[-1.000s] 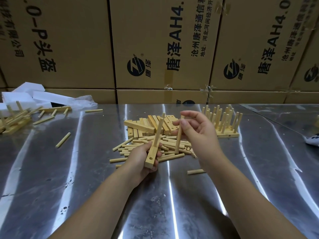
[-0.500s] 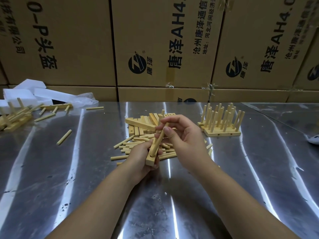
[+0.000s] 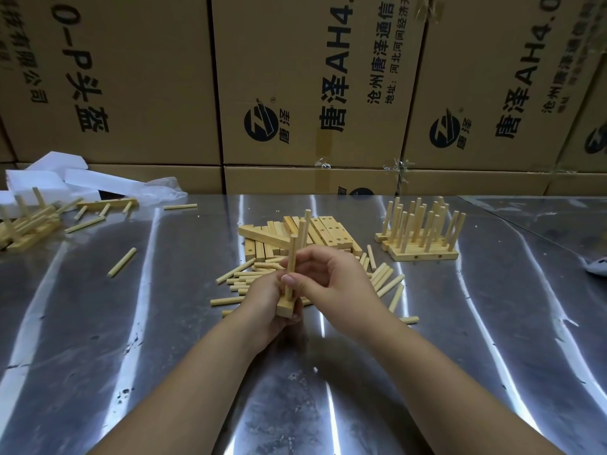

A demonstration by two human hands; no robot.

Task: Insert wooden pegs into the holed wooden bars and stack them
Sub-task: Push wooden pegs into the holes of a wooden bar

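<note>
Behind the desk (image 3: pixel 164 323) stands a wall of brown cardboard boxes (image 3: pixel 305 77) with black writing. White foam blocks (image 3: pixel 42 182) lie at the far left. Next to them is a messy heap of bars with pegs (image 3: pixel 26 224) in them. One lone peg (image 3: pixel 122 261) lies on the left side of the desk. Just past the hands sits a pile of holed bars (image 3: pixel 328 229). Loose pegs (image 3: pixel 243 277) are spread out in front of it, and the hands hide some of them. On the far right, a neat stack of bars (image 3: pixel 423 254) has many pegs standing up in it. A white thing (image 3: pixel 599 269) at the right edge is cut off, and too little shows to tell what it is.

Near the middle, the left hand (image 3: pixel 266 300) grips a light wooden bar (image 3: pixel 285 308) by its near end. Fingers hide most of the bar. The right hand (image 3: pixel 338 284) pinches a round peg (image 3: pixel 291 254) that stands up from the bar. A second peg (image 3: pixel 304 224) stands up farther along.
</note>
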